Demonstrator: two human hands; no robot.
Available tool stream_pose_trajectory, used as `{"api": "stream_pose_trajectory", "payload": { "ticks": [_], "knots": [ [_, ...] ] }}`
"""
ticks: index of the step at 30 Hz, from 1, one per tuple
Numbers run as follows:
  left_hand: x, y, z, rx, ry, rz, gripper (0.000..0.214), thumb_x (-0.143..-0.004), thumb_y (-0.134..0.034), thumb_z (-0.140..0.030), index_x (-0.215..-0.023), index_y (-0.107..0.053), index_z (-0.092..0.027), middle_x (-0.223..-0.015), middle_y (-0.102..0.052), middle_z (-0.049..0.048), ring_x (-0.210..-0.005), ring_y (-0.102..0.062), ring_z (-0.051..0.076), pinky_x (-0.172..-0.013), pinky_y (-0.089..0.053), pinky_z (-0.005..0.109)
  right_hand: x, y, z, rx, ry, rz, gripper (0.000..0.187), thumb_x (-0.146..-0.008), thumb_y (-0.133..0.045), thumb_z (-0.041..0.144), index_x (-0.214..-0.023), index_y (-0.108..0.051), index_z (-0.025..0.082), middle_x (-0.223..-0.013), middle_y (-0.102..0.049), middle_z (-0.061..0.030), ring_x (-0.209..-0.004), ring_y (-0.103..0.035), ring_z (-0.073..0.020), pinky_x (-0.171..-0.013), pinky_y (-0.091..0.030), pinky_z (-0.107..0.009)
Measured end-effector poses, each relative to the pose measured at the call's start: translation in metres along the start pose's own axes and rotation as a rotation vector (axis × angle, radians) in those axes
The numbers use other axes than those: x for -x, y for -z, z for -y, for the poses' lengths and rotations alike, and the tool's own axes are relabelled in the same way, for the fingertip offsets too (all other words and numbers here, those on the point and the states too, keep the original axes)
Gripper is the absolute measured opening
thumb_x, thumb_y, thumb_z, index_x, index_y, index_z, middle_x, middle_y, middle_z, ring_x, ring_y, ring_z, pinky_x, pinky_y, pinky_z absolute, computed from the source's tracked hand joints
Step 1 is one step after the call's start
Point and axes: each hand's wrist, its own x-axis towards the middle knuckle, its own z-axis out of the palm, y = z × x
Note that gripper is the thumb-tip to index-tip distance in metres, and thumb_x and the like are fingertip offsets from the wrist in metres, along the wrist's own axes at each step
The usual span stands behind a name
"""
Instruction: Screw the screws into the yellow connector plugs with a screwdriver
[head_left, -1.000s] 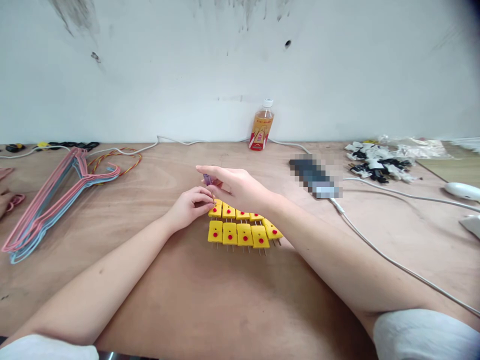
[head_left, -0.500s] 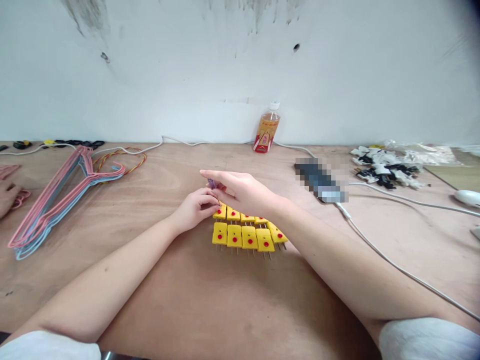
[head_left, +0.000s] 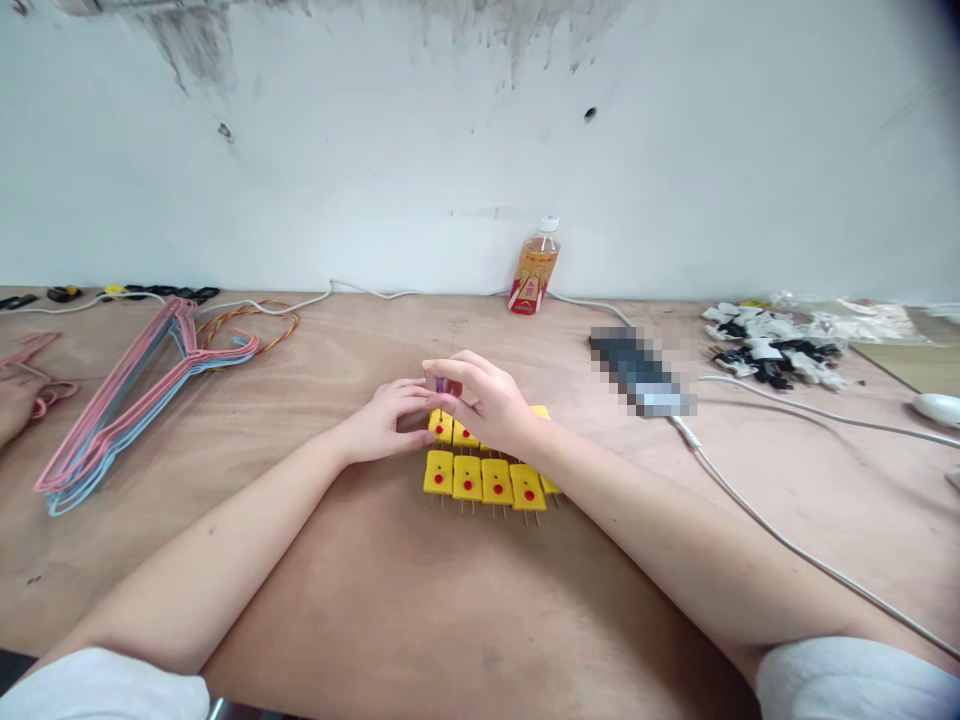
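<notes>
Several yellow plug-like pieces (head_left: 484,478) with red dots and thin metal pins lie in two rows on the wooden table (head_left: 420,610). My right hand (head_left: 487,405) hovers over the back row, its thumb and fingers pinched on a small purple object (head_left: 441,384). My left hand (head_left: 386,420) rests beside the rows' left end, fingers curled with the tips meeting the right hand's at the purple object. The back row is partly hidden under my right hand.
Pink and blue wire hangers (head_left: 127,395) and twisted red-yellow wire (head_left: 247,322) lie at the left. A drink bottle (head_left: 536,268) stands by the wall. A blurred device (head_left: 637,372) with a white cable (head_left: 787,545) lies right; black and white parts (head_left: 765,345) beyond. Another person's hand (head_left: 13,410) shows at the far left edge.
My right hand has dropped lower and drawn back over the yellow rows, its outstretched finger now curled in. The left hand stayed beside it, now touching the purple object.
</notes>
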Motion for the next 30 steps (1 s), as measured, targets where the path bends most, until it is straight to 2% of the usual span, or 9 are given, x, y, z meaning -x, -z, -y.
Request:
{"api": "stream_pose_trajectory", "payload": {
  "ticks": [2, 5, 9, 13, 16, 19, 25, 27, 30],
  "knots": [
    [0.001, -0.004, 0.003, 0.033, -0.039, 0.049, 0.041, -0.091, -0.076, -0.042, -0.13, -0.072, -0.033, -0.142, -0.068, 0.006, -0.136, -0.057, 0.029, -0.119, -0.04, 0.05, 0.002, -0.001, -0.001, -0.066, -0.05, -0.033, 0.036, -0.107, -0.051, 0.03, -0.142, -0.057, 0.026, -0.115, -0.072, -0.0094, -0.097, -0.073, -0.0181, -0.088, -0.064, -0.037],
    [0.002, -0.009, 0.004, 0.022, -0.031, 0.022, 0.041, -0.089, -0.078, -0.04, -0.129, -0.073, -0.033, -0.143, -0.066, 0.0074, -0.142, -0.051, 0.032, -0.122, -0.037, 0.055, 0.004, -0.002, -0.003, -0.182, -0.156, -0.039, 0.039, -0.109, -0.045, 0.031, -0.147, -0.053, 0.026, -0.127, -0.072, -0.0114, -0.111, -0.073, -0.0191, -0.097, -0.063, -0.04],
    [0.004, -0.014, -0.001, -0.021, 0.015, -0.019, 0.042, -0.089, -0.078, -0.039, -0.131, -0.072, -0.034, -0.151, -0.059, 0.0088, -0.151, -0.038, 0.038, -0.122, -0.034, 0.063, 0.006, -0.005, -0.008, -0.153, -0.219, -0.154, 0.033, -0.104, -0.057, 0.034, -0.136, -0.06, 0.026, -0.112, -0.074, -0.0076, -0.099, -0.075, -0.0178, -0.089, -0.065, -0.036],
    [0.005, -0.017, -0.002, -0.029, 0.036, -0.001, 0.042, -0.092, -0.075, -0.042, -0.133, -0.071, -0.033, -0.156, -0.055, 0.009, -0.154, -0.032, 0.041, -0.122, -0.032, 0.067, 0.007, -0.007, -0.01, -0.016, -0.168, -0.26, 0.023, -0.099, -0.065, 0.035, -0.121, -0.066, 0.026, -0.099, -0.07, -0.0048, -0.084, -0.07, -0.0166, -0.079, -0.064, -0.035],
    [0.004, -0.017, 0.0, -0.031, 0.035, 0.004, 0.043, -0.091, -0.076, -0.042, -0.132, -0.071, -0.032, -0.155, -0.055, 0.0106, -0.153, -0.034, 0.04, -0.123, -0.032, 0.066, 0.008, -0.007, -0.007, -0.112, -0.12, -0.221, 0.024, -0.105, -0.055, 0.034, -0.126, -0.063, 0.025, -0.115, -0.071, -0.01, -0.095, -0.074, -0.0182, -0.086, -0.064, -0.038],
    [0.003, -0.017, 0.001, -0.027, 0.023, -0.001, 0.043, -0.089, -0.078, -0.041, -0.131, -0.071, -0.031, -0.152, -0.056, 0.0109, -0.152, -0.035, 0.039, -0.123, -0.032, 0.065, 0.01, -0.008, -0.005, -0.233, -0.165, -0.196, 0.028, -0.108, -0.046, 0.032, -0.133, -0.058, 0.025, -0.125, -0.071, -0.0112, -0.104, -0.075, -0.0182, -0.09, -0.065, -0.039],
    [0.003, -0.017, 0.001, -0.034, 0.052, 0.011, 0.045, -0.089, -0.077, -0.044, -0.133, -0.07, -0.033, -0.154, -0.056, 0.0099, -0.153, -0.033, 0.04, -0.123, -0.03, 0.068, 0.01, -0.008, -0.009, -0.087, -0.166, -0.3, 0.012, -0.101, -0.059, 0.029, -0.111, -0.066, 0.025, -0.101, -0.068, -0.0058, -0.086, -0.069, -0.0171, -0.076, -0.062, -0.034],
    [0.003, -0.017, 0.002, -0.039, 0.049, 0.011, 0.045, -0.09, -0.077, -0.044, -0.133, -0.07, -0.032, -0.153, -0.056, 0.0103, -0.153, -0.033, 0.04, -0.123, -0.031, 0.067, 0.01, -0.007, -0.01, -0.09, -0.134, -0.308, 0.014, -0.101, -0.061, 0.027, -0.113, -0.067, 0.026, -0.102, -0.068, -0.0059, -0.086, -0.068, -0.0171, -0.077, -0.062, -0.035],
    [0.003, -0.017, 0.003, -0.04, 0.043, 0.009, 0.045, -0.089, -0.077, -0.043, -0.132, -0.07, -0.032, -0.153, -0.057, 0.0092, -0.153, -0.034, 0.039, -0.123, -0.032, 0.065, 0.01, -0.007, -0.008, -0.18, -0.125, -0.254, 0.023, -0.106, -0.054, 0.028, -0.126, -0.064, 0.027, -0.116, -0.071, -0.0084, -0.1, -0.073, -0.0189, -0.088, -0.063, -0.038]
  ]
}}
